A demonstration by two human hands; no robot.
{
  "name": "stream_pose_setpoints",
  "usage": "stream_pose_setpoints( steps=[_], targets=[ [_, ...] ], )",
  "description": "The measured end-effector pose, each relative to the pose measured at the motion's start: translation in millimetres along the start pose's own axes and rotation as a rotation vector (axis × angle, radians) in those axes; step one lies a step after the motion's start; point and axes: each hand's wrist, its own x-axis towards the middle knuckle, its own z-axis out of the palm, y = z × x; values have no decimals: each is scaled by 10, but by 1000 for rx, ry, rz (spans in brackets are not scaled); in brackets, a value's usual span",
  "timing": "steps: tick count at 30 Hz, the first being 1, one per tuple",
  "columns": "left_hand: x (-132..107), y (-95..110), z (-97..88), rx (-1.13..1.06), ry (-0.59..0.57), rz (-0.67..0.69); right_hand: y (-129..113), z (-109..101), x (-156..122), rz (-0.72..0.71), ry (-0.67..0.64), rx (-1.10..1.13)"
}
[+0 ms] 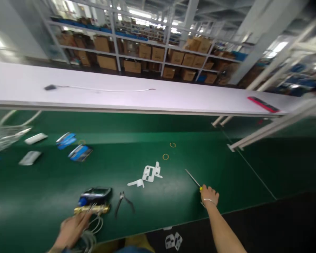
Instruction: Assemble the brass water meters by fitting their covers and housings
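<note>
My right hand [209, 196] is closed around a screwdriver [192, 177] with a long thin shaft and a bit of yellow on its handle. The shaft points away to the upper left, over the green tabletop. At the lower left, my left hand [75, 226] has its fingers on a brass pipe fitting [100, 209], part of a device with a dark, glossy housing [96, 194] and a blue part. Pale cable [91, 237] lies coiled beside that hand. Between the hands, a pair of pliers [123, 202] rests with its handles spread towards me. The left side is somewhat blurred.
White cut-out pieces [149, 174] and two yellowish rings [165, 156] lie mid-table. Blue packets [79, 153] and white blocks [31, 158] are at left. Along the back runs a raised white shelf [173, 100] bearing a cable and a red-black object [263, 104]; its metal supports [252, 133] stand at right.
</note>
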Motion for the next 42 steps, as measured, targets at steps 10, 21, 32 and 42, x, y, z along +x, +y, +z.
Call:
stream_pose_setpoints(
  steps=[10,21,32,42],
  targets=[
    [-61,-426,214,-265,-77,72,-1700,237,-1888,-476,-437,494],
    [411,-849,206,-469,181,200,-2634,-95,-3271,-931,-433,341],
    [780,-906,412,-581,49,258,-2855,-228,-3474,-876,-258,-6],
    [799,-893,457,-584,105,250,-2903,-376,-3556,-904,-119,-182]
  ],
)
